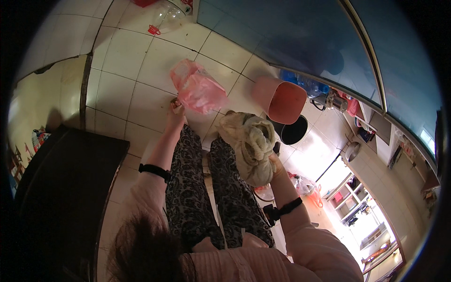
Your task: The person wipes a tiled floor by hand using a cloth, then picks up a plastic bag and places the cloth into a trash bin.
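My left hand (177,107) is closed on the edge of a crumpled pink plastic bag (202,88), which hangs out in front of me over the tiled floor. In my right hand (277,165) is a bunched cream cloth (252,146), thick and folded into loops, held above my right knee. The cloth hides most of the fingers of that hand. Both forearms wear black straps. A pink bin (288,102) stands beyond the cloth, beside a black bin (294,129).
A black tabletop (67,169) lies at my left. Blue-tinted glass panels (289,38) run along the upper right. A clear plastic bottle (169,16) with a red handle lies at the top. Plastic bags (306,186) and a metal flask (336,101) are at the right.
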A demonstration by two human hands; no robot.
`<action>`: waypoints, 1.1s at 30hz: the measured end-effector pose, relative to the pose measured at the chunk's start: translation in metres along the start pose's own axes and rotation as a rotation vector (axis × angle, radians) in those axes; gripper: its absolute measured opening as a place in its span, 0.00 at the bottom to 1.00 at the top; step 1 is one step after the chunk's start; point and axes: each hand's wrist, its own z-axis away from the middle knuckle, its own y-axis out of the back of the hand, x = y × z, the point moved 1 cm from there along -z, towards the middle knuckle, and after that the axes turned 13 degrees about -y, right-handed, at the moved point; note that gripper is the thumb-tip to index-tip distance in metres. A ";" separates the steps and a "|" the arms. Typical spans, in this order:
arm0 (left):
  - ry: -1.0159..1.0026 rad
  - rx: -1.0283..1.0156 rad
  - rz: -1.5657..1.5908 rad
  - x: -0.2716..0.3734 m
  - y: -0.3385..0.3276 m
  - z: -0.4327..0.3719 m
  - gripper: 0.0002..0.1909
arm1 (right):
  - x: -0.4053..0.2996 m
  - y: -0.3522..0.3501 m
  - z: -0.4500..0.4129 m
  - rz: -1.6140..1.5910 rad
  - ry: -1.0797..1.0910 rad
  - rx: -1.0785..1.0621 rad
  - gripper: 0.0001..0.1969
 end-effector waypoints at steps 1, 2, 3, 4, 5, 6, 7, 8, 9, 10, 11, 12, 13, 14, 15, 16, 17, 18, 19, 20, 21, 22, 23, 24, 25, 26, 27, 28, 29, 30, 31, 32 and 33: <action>0.005 -0.025 0.005 0.015 -0.013 0.014 0.28 | -0.003 -0.005 0.007 -0.030 -0.008 -0.010 0.32; -0.056 -0.198 0.067 0.031 -0.027 0.033 0.32 | -0.006 -0.010 0.014 -0.058 -0.018 -0.020 0.30; -0.123 -0.349 0.124 0.047 -0.028 0.048 0.35 | -0.007 -0.020 0.012 -0.061 -0.027 -0.040 0.30; -0.104 -0.479 0.230 0.043 -0.033 0.050 0.37 | -0.008 -0.024 0.010 -0.057 -0.031 -0.044 0.30; -0.102 -0.480 0.230 0.052 -0.036 0.058 0.37 | -0.008 -0.025 0.010 -0.053 -0.036 -0.046 0.30; -0.001 -0.614 0.188 0.060 -0.042 0.067 0.37 | -0.010 -0.022 0.008 -0.041 -0.036 -0.040 0.30; 0.099 -0.738 0.141 0.063 -0.041 0.073 0.37 | -0.011 -0.022 0.004 -0.026 -0.041 -0.045 0.30; 0.099 -0.732 0.139 0.064 -0.039 0.077 0.37 | -0.010 -0.022 0.001 -0.014 -0.048 -0.045 0.30; 0.178 -0.921 0.254 0.062 -0.040 0.082 0.37 | -0.010 -0.021 0.000 0.001 -0.052 -0.039 0.31; 0.257 -1.109 0.371 0.061 -0.041 0.088 0.36 | -0.009 -0.021 0.000 0.009 -0.058 -0.038 0.31; 0.256 -1.107 0.370 0.060 -0.041 0.094 0.36 | -0.010 -0.021 0.000 0.017 -0.060 -0.036 0.31; 0.161 -0.968 0.498 0.065 -0.042 0.103 0.35 | -0.009 -0.018 0.002 0.025 -0.062 -0.029 0.31; 0.067 -0.825 0.621 0.070 -0.043 0.108 0.34 | -0.009 -0.016 0.005 0.034 -0.065 -0.018 0.31; 0.065 -0.829 0.619 0.072 -0.043 0.110 0.34 | -0.009 -0.014 0.009 0.048 -0.064 -0.007 0.31; 0.070 -0.698 0.744 0.076 -0.038 0.110 0.31 | -0.007 -0.013 0.011 0.063 -0.068 0.003 0.31; 0.073 -0.565 0.865 0.080 -0.034 0.111 0.28 | -0.005 -0.012 0.014 0.081 -0.074 0.012 0.31; 0.067 -0.563 0.859 0.083 -0.031 0.115 0.28 | -0.004 -0.011 0.017 0.097 -0.082 0.025 0.31; -0.070 -0.521 0.784 0.097 -0.031 0.125 0.23 | -0.004 -0.006 0.022 0.122 -0.084 0.053 0.31; -0.141 -0.506 0.745 0.108 -0.032 0.131 0.21 | -0.005 -0.003 0.026 0.166 -0.088 0.089 0.31; -0.209 -0.487 0.705 0.118 -0.032 0.138 0.19 | -0.007 0.000 0.028 0.223 -0.081 0.132 0.31; -0.233 -0.490 0.406 0.125 -0.029 0.142 0.17 | -0.008 -0.004 0.026 0.303 -0.066 0.181 0.31; -0.247 -0.487 0.253 0.128 -0.031 0.146 0.17 | -0.007 -0.010 0.024 0.371 -0.030 0.242 0.28; -0.255 -0.487 0.100 0.129 -0.033 0.152 0.16 | -0.005 -0.011 0.020 0.366 -0.027 0.239 0.28; -0.454 -0.431 0.162 0.129 -0.039 0.164 0.17 | -0.002 -0.010 0.015 0.166 -0.062 0.230 0.25; -0.649 -0.374 0.224 0.125 -0.042 0.174 0.17 | 0.001 -0.015 0.010 -0.036 -0.098 0.222 0.23; -0.828 -0.364 0.052 0.119 -0.042 0.179 0.15 | 0.003 -0.020 0.001 -0.137 -0.108 0.189 0.19; -0.829 -0.364 0.042 0.115 -0.042 0.186 0.15 | 0.004 -0.018 -0.007 -0.143 -0.109 0.180 0.19; -0.947 -0.356 0.001 0.114 -0.047 0.196 0.13 | 0.005 -0.009 -0.013 -0.147 -0.088 0.214 0.20; -1.063 -0.347 -0.040 0.112 -0.052 0.207 0.11 | 0.005 0.001 -0.018 -0.152 -0.068 0.247 0.20; -1.062 -0.350 -0.051 0.107 -0.053 0.220 0.11 | 0.008 0.010 -0.025 -0.046 -0.044 0.304 0.21; -1.156 -0.395 -0.184 0.104 -0.061 0.236 0.10 | 0.012 0.025 -0.028 -0.052 -0.037 0.311 0.21; -1.250 -0.438 -0.318 0.102 -0.067 0.246 0.11 | 0.017 0.039 -0.033 0.051 0.053 0.330 0.21; -1.258 -0.447 -0.307 0.101 -0.074 0.248 0.11 | 0.020 0.056 -0.039 0.160 0.148 0.349 0.21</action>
